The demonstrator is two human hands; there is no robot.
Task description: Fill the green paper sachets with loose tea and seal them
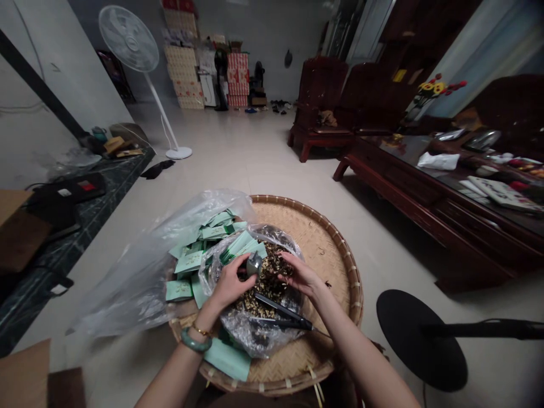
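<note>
A round woven bamboo tray [340,249] lies in front of me. On it sits a clear plastic bag of loose dark dried bits [267,283], open at the top. My left hand [229,283], with a green bangle at the wrist, is closed around a small grey scoop-like thing [254,263] over the bag. My right hand [300,275] reaches into the bag, fingers curled on the dried bits. Several small green packets [191,260] are piled at the left, partly inside a large clear bag [140,272]. Black scissors [283,317] rest on the bag's near side.
A dark counter [93,209] with boxes runs along the left. A long dark wooden table [446,187] with clutter stands at the right, wooden chairs [323,107] behind it. A white floor fan [136,51] stands at the back left. A black round stand base [420,337] lies at the near right.
</note>
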